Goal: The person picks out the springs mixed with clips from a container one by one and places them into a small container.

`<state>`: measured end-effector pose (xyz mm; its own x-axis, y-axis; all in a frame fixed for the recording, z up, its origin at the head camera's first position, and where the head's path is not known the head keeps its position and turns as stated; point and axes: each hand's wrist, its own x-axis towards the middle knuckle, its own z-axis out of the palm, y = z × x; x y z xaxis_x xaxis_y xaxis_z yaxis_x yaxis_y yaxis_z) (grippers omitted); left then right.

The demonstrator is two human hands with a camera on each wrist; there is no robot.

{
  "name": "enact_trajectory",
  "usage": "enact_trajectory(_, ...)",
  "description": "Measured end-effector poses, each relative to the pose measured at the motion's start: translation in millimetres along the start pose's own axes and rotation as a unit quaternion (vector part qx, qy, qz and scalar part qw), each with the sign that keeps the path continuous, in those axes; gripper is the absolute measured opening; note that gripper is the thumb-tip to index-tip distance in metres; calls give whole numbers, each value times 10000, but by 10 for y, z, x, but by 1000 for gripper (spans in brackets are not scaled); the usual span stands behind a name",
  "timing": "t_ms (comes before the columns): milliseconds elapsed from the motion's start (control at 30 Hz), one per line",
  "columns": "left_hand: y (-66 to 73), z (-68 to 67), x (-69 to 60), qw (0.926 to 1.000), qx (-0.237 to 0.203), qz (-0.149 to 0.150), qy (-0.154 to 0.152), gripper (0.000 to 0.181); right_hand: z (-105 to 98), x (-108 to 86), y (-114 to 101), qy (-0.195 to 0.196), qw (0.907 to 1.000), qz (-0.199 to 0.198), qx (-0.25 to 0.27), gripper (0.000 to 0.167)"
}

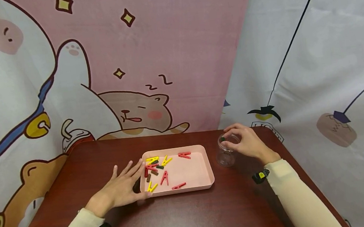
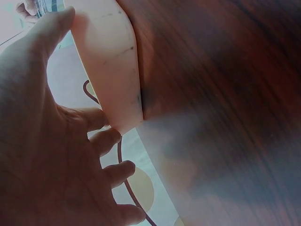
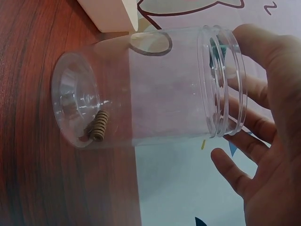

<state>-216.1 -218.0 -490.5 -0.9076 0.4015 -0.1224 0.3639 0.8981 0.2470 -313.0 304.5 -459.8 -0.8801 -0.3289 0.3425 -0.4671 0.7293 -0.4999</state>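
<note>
- While the right grip [image 1: 249,142] appears to pinch a small green piece [image 1: 222,138] between thumb and finger, that piece sits at a jar's mouth; it looks light and stiff, probably best held by its sides.
- The clear jar [image 1: 225,159] stands upright, likely slippery; its threaded neck seems the surest hold. A brown ridged piece [image 3: 99,125] lies at its bottom.
- Beside it, the left grip [image 1: 121,191], fingers spread, touches a pink tray [image 1: 196,171] of light-looking clips [image 1: 184,154].
- Beneath, a brown bench [image 1: 193,217].
</note>
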Motion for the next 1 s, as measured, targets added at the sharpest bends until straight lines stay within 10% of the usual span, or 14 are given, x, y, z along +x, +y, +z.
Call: enact_trajectory(1000, 5, -17, -2, 10000, -36, 3, -19, 124, 0, -52, 35, 65, 10000, 21, 0, 46)
